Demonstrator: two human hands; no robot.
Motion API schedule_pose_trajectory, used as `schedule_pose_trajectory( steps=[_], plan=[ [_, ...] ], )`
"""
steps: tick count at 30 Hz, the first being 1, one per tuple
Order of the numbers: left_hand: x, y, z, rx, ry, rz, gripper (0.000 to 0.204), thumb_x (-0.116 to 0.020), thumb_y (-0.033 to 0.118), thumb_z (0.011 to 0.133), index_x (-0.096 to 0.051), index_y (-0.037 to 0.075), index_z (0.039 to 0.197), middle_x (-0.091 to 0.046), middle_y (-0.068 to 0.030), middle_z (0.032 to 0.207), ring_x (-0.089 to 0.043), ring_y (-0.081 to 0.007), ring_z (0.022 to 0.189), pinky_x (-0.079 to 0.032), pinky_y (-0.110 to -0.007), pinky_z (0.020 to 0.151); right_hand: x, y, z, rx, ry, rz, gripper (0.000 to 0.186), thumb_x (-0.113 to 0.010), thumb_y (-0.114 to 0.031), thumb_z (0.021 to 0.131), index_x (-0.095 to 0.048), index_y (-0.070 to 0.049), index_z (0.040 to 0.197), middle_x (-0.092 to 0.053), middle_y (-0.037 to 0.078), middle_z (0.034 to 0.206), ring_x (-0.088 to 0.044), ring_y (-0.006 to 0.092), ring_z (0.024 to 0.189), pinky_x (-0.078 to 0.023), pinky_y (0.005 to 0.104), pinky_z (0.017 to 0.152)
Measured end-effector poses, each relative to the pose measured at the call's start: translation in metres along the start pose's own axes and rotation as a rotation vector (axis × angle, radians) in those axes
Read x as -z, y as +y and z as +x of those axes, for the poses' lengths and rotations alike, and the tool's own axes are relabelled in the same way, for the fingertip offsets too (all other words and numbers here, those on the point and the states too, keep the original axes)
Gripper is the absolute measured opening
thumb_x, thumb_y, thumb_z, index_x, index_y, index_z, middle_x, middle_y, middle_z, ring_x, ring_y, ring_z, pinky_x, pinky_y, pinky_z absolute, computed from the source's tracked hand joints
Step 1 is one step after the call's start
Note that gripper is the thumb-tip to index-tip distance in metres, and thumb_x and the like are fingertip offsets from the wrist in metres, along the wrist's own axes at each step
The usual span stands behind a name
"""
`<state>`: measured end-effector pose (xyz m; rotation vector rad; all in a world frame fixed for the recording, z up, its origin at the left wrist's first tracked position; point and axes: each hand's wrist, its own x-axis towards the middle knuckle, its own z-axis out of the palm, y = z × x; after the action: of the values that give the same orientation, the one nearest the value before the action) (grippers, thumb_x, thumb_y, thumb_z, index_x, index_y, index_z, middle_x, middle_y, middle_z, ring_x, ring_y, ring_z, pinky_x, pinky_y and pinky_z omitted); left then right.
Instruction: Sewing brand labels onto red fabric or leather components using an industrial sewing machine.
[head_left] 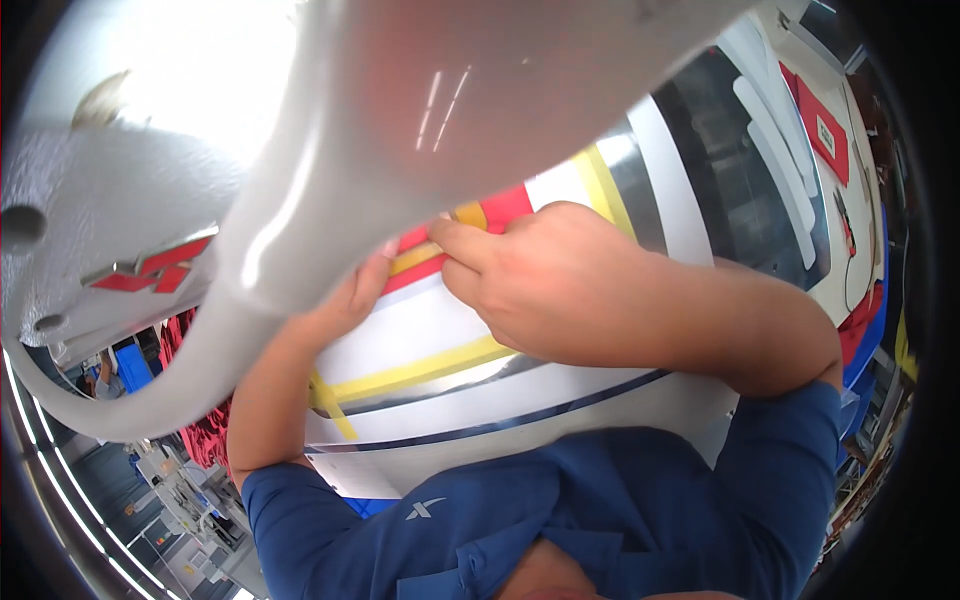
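My right hand reaches in over a white board with its fingers curled and the thumb and forefinger pressed together. Their tips meet at a red piece of fabric with an ochre-yellow strip along it; whether they pinch anything is too small to tell. My left hand touches the near left end of the same red piece. Most of its fingers are behind a big grey machine housing, so their grip is hidden. Yellow tape lines the white sheet below the hands.
The glossy grey housing hangs close above both hands, with a curved grey tube at its left. White curved strips lie on a dark panel at the right. Beyond are a red folder-like piece and a small hand tool. Red fabric hangs at the left.
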<state>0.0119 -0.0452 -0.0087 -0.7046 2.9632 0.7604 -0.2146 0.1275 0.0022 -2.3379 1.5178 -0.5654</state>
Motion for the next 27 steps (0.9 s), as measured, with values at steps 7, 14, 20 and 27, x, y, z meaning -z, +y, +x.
schedule_pose_trajectory(
  steps=[7, 14, 20, 27],
  plan=[
    [0.006, -0.016, 0.016, -0.074, 0.032, 0.174, 0.046, -0.062, 0.008, 0.100, -0.068, 0.005, 0.145, -0.058, -0.0207, 0.156, -0.052, -0.0401, 0.147, -0.037, -0.047, 0.125, -0.008, 0.009, 0.010, -0.022, 0.068, -0.042, 0.015, -0.076, -0.009, 0.081, -0.075, 0.002, 0.091, -0.064, 0.014, 0.091, -0.071, 0.0247, 0.066, -0.058, 0.0366, 0.058],
    [0.007, -0.040, 0.024, 0.072, 0.083, -0.049, 0.048, -0.060, -0.004, 0.100, -0.065, 0.003, 0.147, -0.058, -0.0141, 0.159, -0.051, -0.0295, 0.150, -0.035, -0.043, 0.127, -0.010, 0.013, 0.013, -0.069, 0.057, -0.154, 0.024, -0.069, -0.012, 0.086, -0.071, 0.004, 0.104, -0.070, 0.026, 0.137, -0.073, 0.0225, 0.064, -0.058, 0.0343, 0.061],
    [0.012, -0.035, 0.035, -0.067, 0.108, 0.107, 0.046, -0.061, 0.001, 0.104, -0.066, 0.006, 0.149, -0.059, -0.0143, 0.159, -0.052, -0.0311, 0.149, -0.035, -0.045, 0.126, -0.006, 0.015, 0.013, -0.121, 0.016, -0.139, 0.024, -0.070, -0.014, 0.088, -0.071, 0.002, 0.105, -0.070, 0.026, 0.138, -0.076, 0.0239, 0.069, -0.061, 0.0352, 0.066],
    [0.013, -0.023, 0.038, -0.087, 0.095, -0.066, 0.044, -0.059, -0.001, 0.105, -0.064, 0.002, 0.148, -0.057, -0.0139, 0.160, -0.050, -0.0293, 0.150, -0.038, -0.043, 0.125, -0.007, 0.013, 0.010, -0.112, 0.015, -0.162, 0.025, -0.072, -0.015, 0.085, -0.074, 0.002, 0.103, -0.070, 0.023, 0.137, -0.075, 0.0239, 0.072, -0.060, 0.0344, 0.066]
  ],
)
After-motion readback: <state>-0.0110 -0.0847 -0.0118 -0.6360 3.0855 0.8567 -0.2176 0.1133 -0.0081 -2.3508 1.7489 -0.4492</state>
